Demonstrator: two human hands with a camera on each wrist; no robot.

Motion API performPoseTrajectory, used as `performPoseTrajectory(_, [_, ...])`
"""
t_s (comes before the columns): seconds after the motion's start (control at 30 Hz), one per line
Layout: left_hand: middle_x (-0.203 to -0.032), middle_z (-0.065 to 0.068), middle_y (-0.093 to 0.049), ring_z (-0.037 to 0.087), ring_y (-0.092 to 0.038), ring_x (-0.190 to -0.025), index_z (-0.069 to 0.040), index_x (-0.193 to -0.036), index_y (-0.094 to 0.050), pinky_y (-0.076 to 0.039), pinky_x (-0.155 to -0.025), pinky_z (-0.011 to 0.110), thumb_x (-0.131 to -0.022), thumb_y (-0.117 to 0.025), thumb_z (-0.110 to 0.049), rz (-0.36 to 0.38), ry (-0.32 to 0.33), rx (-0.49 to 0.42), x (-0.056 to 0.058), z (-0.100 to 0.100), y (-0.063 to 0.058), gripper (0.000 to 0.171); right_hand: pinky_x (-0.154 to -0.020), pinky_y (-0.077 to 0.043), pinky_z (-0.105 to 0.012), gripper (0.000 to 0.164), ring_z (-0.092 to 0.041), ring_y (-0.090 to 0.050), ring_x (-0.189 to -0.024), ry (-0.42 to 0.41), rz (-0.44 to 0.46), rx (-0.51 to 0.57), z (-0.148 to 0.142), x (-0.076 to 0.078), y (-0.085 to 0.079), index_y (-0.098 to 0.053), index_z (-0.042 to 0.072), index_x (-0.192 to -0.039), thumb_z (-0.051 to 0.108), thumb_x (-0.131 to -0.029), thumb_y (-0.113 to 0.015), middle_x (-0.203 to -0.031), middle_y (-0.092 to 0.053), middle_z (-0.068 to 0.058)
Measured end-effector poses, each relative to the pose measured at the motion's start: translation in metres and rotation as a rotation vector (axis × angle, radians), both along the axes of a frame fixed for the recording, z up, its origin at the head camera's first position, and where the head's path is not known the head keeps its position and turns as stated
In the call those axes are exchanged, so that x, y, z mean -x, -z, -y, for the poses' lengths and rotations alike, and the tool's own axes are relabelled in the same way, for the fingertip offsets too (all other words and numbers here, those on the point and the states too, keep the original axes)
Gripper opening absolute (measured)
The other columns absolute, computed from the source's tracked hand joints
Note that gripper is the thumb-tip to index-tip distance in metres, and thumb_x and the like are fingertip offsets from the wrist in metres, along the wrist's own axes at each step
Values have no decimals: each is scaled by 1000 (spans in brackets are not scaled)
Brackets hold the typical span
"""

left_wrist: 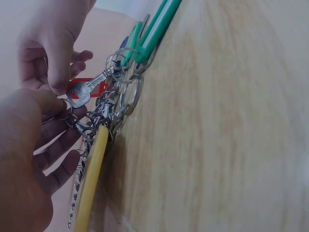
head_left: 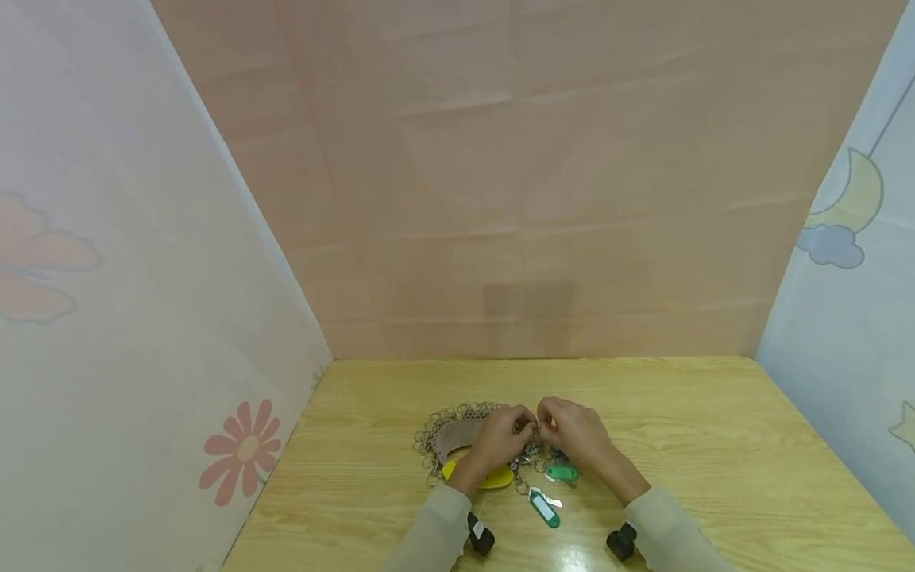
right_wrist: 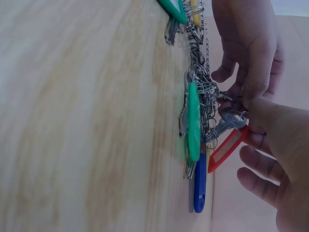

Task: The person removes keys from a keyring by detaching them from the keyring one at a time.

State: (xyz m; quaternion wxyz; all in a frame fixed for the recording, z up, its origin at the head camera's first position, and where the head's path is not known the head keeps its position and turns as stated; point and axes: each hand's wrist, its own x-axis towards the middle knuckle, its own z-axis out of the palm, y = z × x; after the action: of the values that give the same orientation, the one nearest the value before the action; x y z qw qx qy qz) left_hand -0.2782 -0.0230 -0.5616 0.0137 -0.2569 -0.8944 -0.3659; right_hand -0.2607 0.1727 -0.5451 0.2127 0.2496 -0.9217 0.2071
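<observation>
Both hands meet over a heap of keys and metal rings on the wooden table. My left hand [head_left: 503,435] pinches a small metal split ring [left_wrist: 63,116] between thumb and forefinger, beside a swivel clasp [left_wrist: 72,121]. Facing it, my right hand [head_left: 575,429] pinches the same ring with thumb and forefinger, other fingers spread. A silver key [right_wrist: 226,124] and a red key tag [right_wrist: 228,151] hang at the ring, right by the fingertips. Below the left wrist lies a flat yellow piece [head_left: 496,478], partly hidden by that arm.
A curved brown band [head_left: 457,434] edged with many rings lies left of the hands. Green key tags [head_left: 562,473] with keys lie in front, one [head_left: 545,510] nearer the person. A blue tag [right_wrist: 199,188] sits at the heap. Cloth walls [head_left: 515,199] enclose the table [head_left: 715,461].
</observation>
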Motion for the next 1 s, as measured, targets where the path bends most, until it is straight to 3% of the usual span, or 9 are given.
performPoseTrajectory(0.27, [-101,-12,-74,-1,-54,-89,-22,-110,-77,-48,-77,21,-110,-62,-29,29,25,-29,-2,0,3,16,-54,-33,-18,32,3,-35,-61,-20,-49,-38,1,-1,7,-57,24,-82,14,-85,-87,-74,-51,16])
performPoseTrajectory(0.43, [-101,-13,-74,-1,-53,-89,-22,-111,-77,-47,-77,21,-110,-61,-30,44,30,-44,-2,0,3,17,-55,-33,-18,31,3,-34,-62,-28,-9,-69,1,-2,6,-54,24,-82,13,-90,-82,-74,-44,17])
performPoseTrajectory(0.67, [-102,-10,-75,1,-54,-91,-21,-111,-77,-46,-79,23,-111,-60,-29,47,20,-46,-1,1,2,19,-54,-31,-17,28,3,-33,-62,-67,-45,-69,2,-2,7,-55,22,-83,14,-93,-79,-75,-43,17])
performPoseTrajectory(0.87, [-103,-7,-75,2,-54,-91,-19,-110,-77,-47,-80,23,-110,-60,-28,35,14,-59,0,2,2,19,-58,-34,-18,23,1,-37,-64,-58,45,-92,2,0,6,-56,23,-86,12,-94,-75,-77,-45,16])
performPoseTrajectory(1.0, [-103,-6,-75,3,-54,-90,-17,-112,-77,-47,-80,23,-111,-60,-26,38,7,-66,0,3,0,20,-57,-35,-18,21,1,-38,-64,-55,39,-96,3,2,6,-59,23,-88,11,-95,-75,-79,-47,15])
